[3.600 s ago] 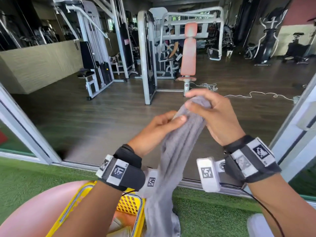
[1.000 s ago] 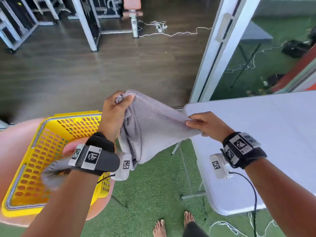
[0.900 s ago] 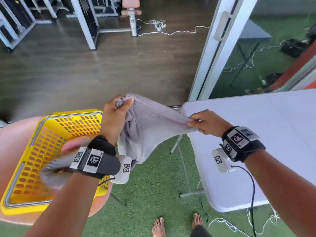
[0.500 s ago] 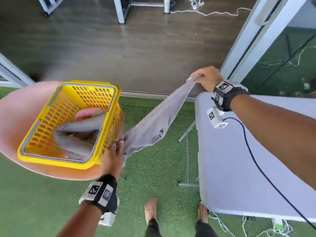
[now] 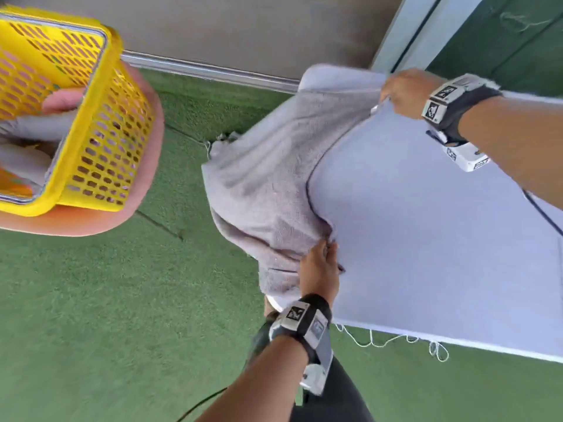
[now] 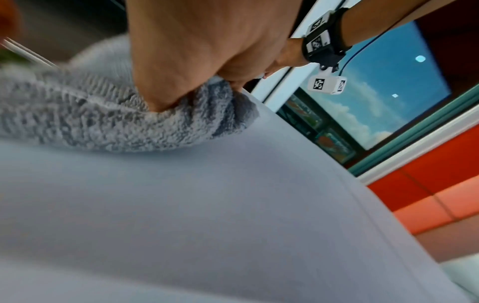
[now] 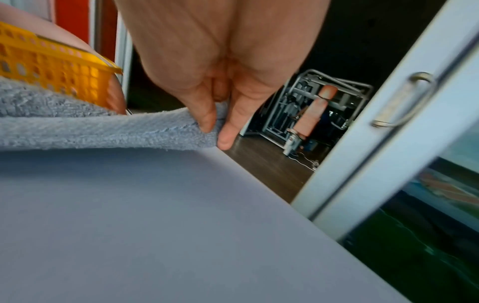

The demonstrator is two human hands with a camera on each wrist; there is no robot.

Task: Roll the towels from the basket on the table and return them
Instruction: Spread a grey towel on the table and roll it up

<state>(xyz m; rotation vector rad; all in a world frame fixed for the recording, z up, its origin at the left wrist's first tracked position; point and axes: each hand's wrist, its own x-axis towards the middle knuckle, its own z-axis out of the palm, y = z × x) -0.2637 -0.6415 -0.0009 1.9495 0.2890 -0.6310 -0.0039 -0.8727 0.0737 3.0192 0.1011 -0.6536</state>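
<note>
1. Terry cloth of the grey towel (image 5: 268, 178) is seen to be soft and limp; it sags between the two grips and is judged to be light, with no stiffness of its own.
2. The towel is held at the left end of the white table (image 5: 426, 239): one edge lies over the table end, and the larger part hangs down beside it, above the green turf (image 5: 91, 315).
3. The far corner is pinched by the right hand (image 5: 402, 92) between thumb and fingertips (image 7: 207, 121), as is shown clearly in the right wrist view.
4. The near corner is gripped by the left hand (image 5: 320, 269), with the cloth bunched under the curled fingers (image 6: 181, 88). The hands are well apart.
5. The fluffy surface is judged not to be slippery, so a light pinch at the corners should be enough. The cloth must be kept stretched between them, otherwise folds will be formed.
6. More grey cloth is seen in the yellow basket (image 5: 100, 141), which stands apart, to the left of the table.
</note>
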